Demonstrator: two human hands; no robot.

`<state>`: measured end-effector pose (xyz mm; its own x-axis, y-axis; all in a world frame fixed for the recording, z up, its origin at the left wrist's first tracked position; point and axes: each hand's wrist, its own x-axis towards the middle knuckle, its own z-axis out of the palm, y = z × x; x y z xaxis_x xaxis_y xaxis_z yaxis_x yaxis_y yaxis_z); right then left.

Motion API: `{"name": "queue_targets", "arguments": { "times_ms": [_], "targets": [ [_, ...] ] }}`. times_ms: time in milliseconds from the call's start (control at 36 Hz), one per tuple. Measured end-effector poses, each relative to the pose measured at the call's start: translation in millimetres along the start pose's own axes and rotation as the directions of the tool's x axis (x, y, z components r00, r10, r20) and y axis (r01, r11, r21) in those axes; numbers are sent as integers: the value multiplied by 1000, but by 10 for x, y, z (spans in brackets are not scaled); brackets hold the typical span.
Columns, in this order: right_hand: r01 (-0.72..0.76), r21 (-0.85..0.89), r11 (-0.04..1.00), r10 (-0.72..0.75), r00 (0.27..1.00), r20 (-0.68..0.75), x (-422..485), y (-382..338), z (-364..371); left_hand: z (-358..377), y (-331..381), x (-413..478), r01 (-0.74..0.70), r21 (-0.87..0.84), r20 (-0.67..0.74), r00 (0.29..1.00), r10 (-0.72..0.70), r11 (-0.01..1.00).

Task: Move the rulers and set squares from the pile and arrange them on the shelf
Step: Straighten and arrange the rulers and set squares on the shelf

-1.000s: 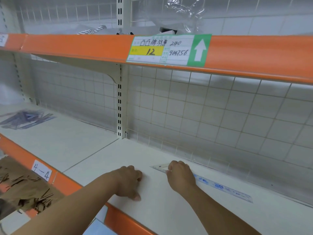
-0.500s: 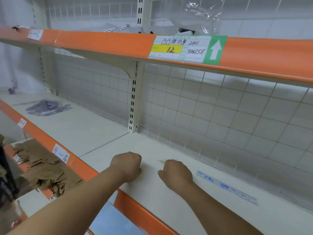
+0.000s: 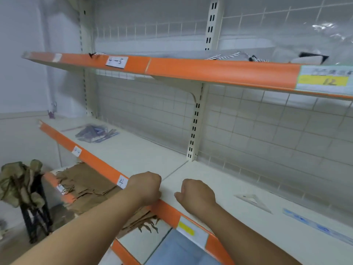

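A pile of clear rulers and set squares [image 3: 95, 133] lies far left on the white shelf [image 3: 133, 155]. On the right part of the same shelf a clear set square [image 3: 252, 202] lies flat, with a blue-marked ruler [image 3: 317, 226] just right of it. My left hand [image 3: 146, 185] is curled in a fist over the shelf's orange front edge and holds nothing. My right hand [image 3: 196, 195] is also curled, resting on the shelf left of the set square, with nothing in it.
An orange-edged upper shelf [image 3: 210, 70] hangs overhead with cords and plastic wrap on it. Wire grid backs the shelf. Brown cardboard pieces [image 3: 89, 186] lie on the lower shelf at left. A black stand [image 3: 36, 207] draped with cloth stands on the floor.
My right hand has let go of the set square, which now lies beside the ruler. Both hands have drawn back leftward toward the shelf's front edge, and the view has swung left.
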<state>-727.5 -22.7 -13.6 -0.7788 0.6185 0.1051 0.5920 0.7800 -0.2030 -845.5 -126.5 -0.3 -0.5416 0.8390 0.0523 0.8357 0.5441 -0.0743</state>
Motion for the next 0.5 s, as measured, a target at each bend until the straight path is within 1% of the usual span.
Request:
{"name": "queue_targets", "arguments": {
  "times_ms": [111, 194, 333, 500],
  "targets": [
    [25, 25, 999, -24, 999, -36, 170, -564, 115, -12, -613, -41, -13, 14, -9, 1000, 13, 1000],
    [56, 23, 998, -55, 998, -29, 287, -954, 207, -8, -1039, -84, -15, 32, -21, 1000, 16, 999],
    [109, 30, 994, -109, 994, -7, 519, -1551, 356, 31, -1664, -160, 52, -47, -14, 999, -52, 998],
    [202, 45, 978, -203, 979, 20, 877, -2150, 501, 118, -2312, -114, 136, -21, -24, 990, -137, 990]
  ]
}}
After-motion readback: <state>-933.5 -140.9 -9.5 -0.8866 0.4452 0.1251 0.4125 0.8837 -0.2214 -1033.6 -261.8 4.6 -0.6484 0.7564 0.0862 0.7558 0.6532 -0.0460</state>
